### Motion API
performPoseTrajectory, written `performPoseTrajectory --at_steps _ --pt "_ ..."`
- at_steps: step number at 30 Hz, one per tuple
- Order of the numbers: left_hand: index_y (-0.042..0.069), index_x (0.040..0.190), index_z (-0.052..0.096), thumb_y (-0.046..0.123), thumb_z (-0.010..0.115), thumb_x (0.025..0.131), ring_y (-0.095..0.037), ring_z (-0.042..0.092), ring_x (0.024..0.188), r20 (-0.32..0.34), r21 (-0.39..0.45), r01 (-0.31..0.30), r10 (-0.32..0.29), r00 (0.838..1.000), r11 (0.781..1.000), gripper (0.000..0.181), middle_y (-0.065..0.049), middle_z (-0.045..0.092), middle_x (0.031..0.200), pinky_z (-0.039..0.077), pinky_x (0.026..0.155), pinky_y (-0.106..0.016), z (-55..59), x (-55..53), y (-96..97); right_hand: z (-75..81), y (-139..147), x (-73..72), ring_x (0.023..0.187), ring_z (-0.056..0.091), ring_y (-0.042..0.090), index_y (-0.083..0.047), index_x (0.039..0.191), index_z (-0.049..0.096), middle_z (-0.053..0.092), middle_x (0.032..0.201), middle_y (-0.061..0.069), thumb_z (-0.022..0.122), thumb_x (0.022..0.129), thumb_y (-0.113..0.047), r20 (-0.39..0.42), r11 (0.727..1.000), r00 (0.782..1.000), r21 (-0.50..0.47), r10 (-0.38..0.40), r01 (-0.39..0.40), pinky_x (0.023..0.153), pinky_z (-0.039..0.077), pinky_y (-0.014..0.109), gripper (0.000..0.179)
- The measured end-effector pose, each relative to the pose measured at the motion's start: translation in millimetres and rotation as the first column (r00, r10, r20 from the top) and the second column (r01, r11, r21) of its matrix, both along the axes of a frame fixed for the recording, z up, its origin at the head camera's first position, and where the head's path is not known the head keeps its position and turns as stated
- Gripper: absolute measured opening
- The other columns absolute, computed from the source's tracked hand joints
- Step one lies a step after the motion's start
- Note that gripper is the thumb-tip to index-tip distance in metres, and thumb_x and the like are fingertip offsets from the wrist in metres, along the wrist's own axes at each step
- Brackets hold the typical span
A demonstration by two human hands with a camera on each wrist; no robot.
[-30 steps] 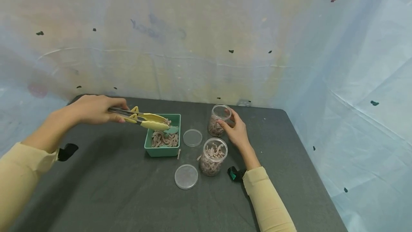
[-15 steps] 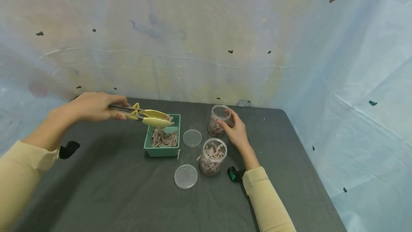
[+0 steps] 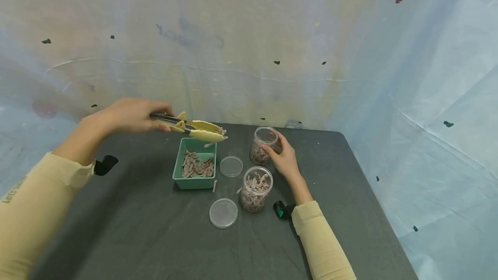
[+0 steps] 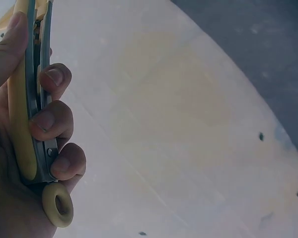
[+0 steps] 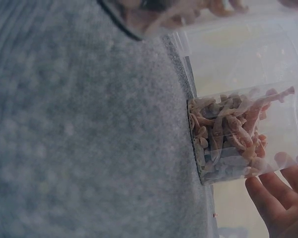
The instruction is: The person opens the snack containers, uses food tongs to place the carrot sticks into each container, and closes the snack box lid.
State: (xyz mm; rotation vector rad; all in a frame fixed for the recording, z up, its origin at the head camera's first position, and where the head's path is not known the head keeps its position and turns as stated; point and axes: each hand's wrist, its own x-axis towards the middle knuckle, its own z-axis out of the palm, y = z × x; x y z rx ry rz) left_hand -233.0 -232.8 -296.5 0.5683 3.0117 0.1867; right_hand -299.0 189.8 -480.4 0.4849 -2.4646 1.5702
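Observation:
My left hand (image 3: 134, 116) grips the metal handles of yellow-tipped tongs (image 3: 206, 134), its fingers curled round them in the left wrist view. Pale brownish strips (image 3: 221, 132) are pinched at the tongs' tips, above the far right corner of a green tub (image 3: 194, 183). More strips (image 3: 197, 165) lie inside that tub. My right hand (image 3: 285, 155) holds the far clear jar (image 3: 260, 150) round its side, thumb in front. In the right wrist view this jar (image 5: 228, 136) is partly filled with strips. A nearer open jar (image 3: 254, 195) is fuller and stands in front of it.
Two round clear lids lie on the dark table (image 3: 163, 245): one lid (image 3: 231, 166) beside the tub, another lid (image 3: 223, 213) nearer me. Loose strips (image 3: 215, 186) lie by the tub and the near jar. Plastic sheeting (image 3: 233, 46) hangs behind the table.
My left hand has lifted the tongs up and to the right, carrying strips out of the tub. The right hand stays on the far jar.

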Motion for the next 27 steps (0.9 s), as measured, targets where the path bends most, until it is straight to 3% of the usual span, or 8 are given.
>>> performPoseTrajectory --at_steps 6,15,22,27 --pt "0.033 0.121 0.066 0.058 0.068 0.096 -0.018 0.056 0.074 0.005 0.022 0.023 -0.023 1.000 0.999 0.036 0.007 0.069 0.097 0.038 0.062 -0.038 5.3 -13.2 22.6 -1.5 -3 0.3 0.139 0.053 0.030 -0.011 0.157 0.043 0.052 0.153 0.010 0.076 0.097 -0.031 -0.008 1.000 1.000 -0.001 0.003 -0.003 0.107 0.049 0.045 0.071" --pt "0.028 0.124 0.065 0.048 0.070 0.099 -0.020 0.059 0.082 0.015 0.086 0.072 -0.074 0.997 0.994 0.033 0.001 0.071 0.112 0.042 0.068 -0.041 11.6 -33.2 49.1 -0.9 -9 2.8 0.137 0.055 0.032 -0.009 0.156 0.045 0.054 0.152 0.012 0.078 0.097 -0.026 -0.015 0.999 1.000 -0.050 0.015 -0.015 0.106 0.050 0.045 0.070" --pt "0.024 0.132 0.063 0.049 0.068 0.100 -0.030 0.065 0.106 0.039 0.113 0.082 -0.087 0.995 0.990 0.042 -0.009 0.065 0.138 0.048 0.081 -0.050 15.4 -45.6 68.2 5.7 -12 9.1 0.135 0.055 0.042 -0.005 0.155 0.045 0.053 0.152 0.020 0.078 0.096 -0.022 -0.021 0.995 0.999 -0.090 0.040 -0.042 0.106 0.049 0.053 0.070" --pt "0.022 0.135 0.062 0.049 0.068 0.100 -0.038 0.061 0.123 0.044 0.125 0.087 -0.093 0.995 0.988 0.044 -0.014 0.061 0.144 0.047 0.092 -0.058 9.6 -55.4 81.7 0.5 -11 7.3 0.136 0.055 0.040 -0.008 0.155 0.046 0.054 0.151 0.016 0.078 0.096 -0.025 -0.017 0.996 0.999 -0.085 0.034 -0.035 0.104 0.051 0.050 0.069"
